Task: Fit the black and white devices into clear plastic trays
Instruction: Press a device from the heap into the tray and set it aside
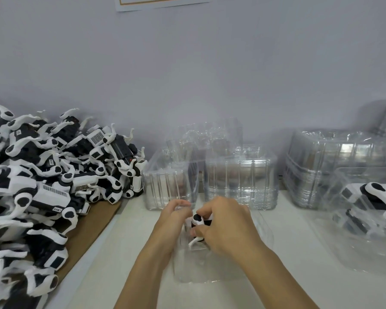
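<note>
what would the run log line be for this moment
step: seating device in clear tray | right hand: holds device | left hand: holds tray edge | packed tray: right

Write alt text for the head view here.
Two hands work a black and white device into a clear tray on a white table; the right hand grips it, the left hand holds the tray's edge. Loose devices lie piled left, tray stacks behind.

A packing workshop: a heap of identical devices [42,175] beside stacked clear trays [241,181] on a workbench [125,253].
</note>
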`<control>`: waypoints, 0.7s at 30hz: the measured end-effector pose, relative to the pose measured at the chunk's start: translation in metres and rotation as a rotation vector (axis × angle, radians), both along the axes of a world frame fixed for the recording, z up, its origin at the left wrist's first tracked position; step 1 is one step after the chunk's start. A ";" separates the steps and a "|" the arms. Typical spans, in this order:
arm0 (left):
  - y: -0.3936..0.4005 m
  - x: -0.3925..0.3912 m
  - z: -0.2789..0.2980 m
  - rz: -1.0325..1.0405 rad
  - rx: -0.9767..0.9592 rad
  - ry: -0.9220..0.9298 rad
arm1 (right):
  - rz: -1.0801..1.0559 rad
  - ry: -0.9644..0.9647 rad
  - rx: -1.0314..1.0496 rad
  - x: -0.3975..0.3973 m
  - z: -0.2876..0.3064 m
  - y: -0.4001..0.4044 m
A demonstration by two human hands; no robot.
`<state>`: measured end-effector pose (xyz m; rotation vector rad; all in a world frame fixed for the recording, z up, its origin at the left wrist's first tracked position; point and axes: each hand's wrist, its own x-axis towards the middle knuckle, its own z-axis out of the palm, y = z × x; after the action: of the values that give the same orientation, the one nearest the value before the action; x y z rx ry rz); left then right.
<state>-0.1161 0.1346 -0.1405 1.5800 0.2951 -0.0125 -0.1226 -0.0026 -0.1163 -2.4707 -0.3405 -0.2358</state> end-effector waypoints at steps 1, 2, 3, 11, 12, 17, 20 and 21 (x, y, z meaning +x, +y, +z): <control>0.001 0.000 0.000 -0.013 -0.001 -0.003 | 0.010 0.000 -0.003 0.000 0.000 0.000; 0.002 0.001 -0.001 -0.027 0.005 -0.013 | 0.020 0.001 -0.005 0.001 0.001 -0.001; 0.003 0.002 -0.002 -0.037 0.023 -0.028 | 0.037 0.006 -0.009 0.001 0.002 -0.002; 0.008 0.009 -0.008 0.013 0.180 -0.098 | 0.085 0.125 0.096 0.014 0.013 -0.046; 0.008 0.009 -0.008 0.015 0.175 -0.101 | 0.047 0.120 0.083 0.017 0.015 -0.057; 0.009 0.011 -0.011 0.004 0.156 -0.110 | 0.049 0.214 0.016 0.022 0.021 -0.089; 0.010 0.012 -0.012 -0.010 0.154 -0.111 | 0.014 0.173 -0.048 0.023 0.018 -0.085; 0.010 0.012 -0.012 -0.021 0.157 -0.111 | -0.001 0.149 -0.063 0.023 0.016 -0.083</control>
<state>-0.1045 0.1446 -0.1521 1.7329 0.1962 0.0833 -0.0991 -0.0855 -0.1000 -2.5326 -0.2871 -0.0406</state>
